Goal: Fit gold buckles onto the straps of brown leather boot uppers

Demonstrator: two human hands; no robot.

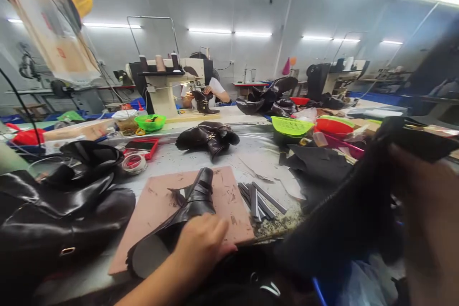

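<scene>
A glossy dark boot upper (199,196) lies across a pink board (229,179) on the bench before me. My left hand (202,236) is closed over its near part, fingers curled and partly hidden from view. At the right edge, my right hand (419,181), smeared by motion, grips the top of another dark boot upper (344,201). That piece is held up and hangs toward my lap, with its matte side toward me. Thin dark strips with white edges (260,203) lie beside the board.
More glossy boot uppers (53,210) are piled at left, and another boot upper (208,138) lies beyond the board. Green basket (150,123), red tray (141,148) and black scraps (319,165) surround the work area. Across the bench, a person (217,88) handles a boot at a sewing machine (161,86).
</scene>
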